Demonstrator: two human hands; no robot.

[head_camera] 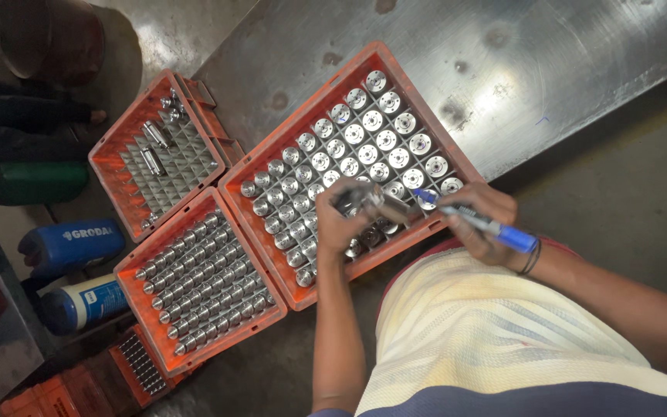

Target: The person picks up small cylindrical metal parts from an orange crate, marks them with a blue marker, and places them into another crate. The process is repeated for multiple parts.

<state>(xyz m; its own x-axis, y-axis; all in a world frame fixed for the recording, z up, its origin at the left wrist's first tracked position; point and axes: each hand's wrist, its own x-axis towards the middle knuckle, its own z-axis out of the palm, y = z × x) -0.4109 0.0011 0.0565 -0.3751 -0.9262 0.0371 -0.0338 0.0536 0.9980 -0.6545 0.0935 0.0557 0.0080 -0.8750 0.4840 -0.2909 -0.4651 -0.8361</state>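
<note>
A small metal cylinder [386, 202] was held up in the left hand [347, 222], fingers curled closed around its lower end so that the upper end stood exposed toward the pen. A blue marker pen [479, 221] was gripped in the right hand [482, 218], fingers closed on the barrel in a writing hold, tip pointed left and brought close against the cylinder. Actual contact of tip and metal could not be made out. The piece was kept just above the near right corner of the large orange crate [291, 133], probably so that it was steadied close to its slot.

The large crate was set on a steel table [550, 69], one corner overhanging the near edge. It was divided by a grid, and nearly every cell was filled with an upright silver part [372, 120], round faces turned up. The cells under the hands were hidden.

Two smaller orange crates were placed touching it on the left. The near one [142, 313] was packed with slimmer metal pins laid in tight slanted rows. The far one [110, 174] was mostly open grid, with only a few loose metal pieces [154, 135] left near its far end.

On the floor further left, a blue jerrycan [71, 245], a blue-and-white container [82, 303] and a green can [36, 181] were noted.
</note>
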